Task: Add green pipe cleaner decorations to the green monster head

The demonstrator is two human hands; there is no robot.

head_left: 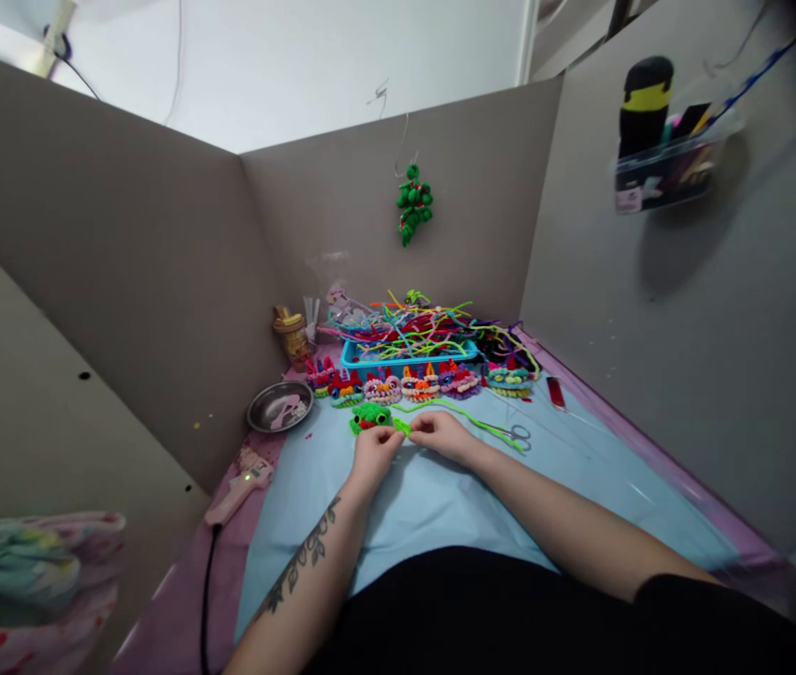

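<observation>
Between the fingertips of my left hand (378,448) and my right hand (443,435) is a small piece of bright green pipe cleaner (401,427). Both hands pinch it, close together above the blue cloth (313,506). Just beyond my left hand sits a green fuzzy figure (370,415) with round eyes and a bit of red, partly hidden by my fingers. A long lime-green pipe cleaner (458,412) lies behind my right hand and runs to a pair of scissors (516,435).
Several colourful fuzzy figures (420,383) line up before a blue tray (408,363) heaped with pipe cleaners. At left are a metal bowl (280,407) and a glue gun (243,489) with its cord. Grey partitions (398,225) enclose the table; a plastic bin (671,173) hangs at right.
</observation>
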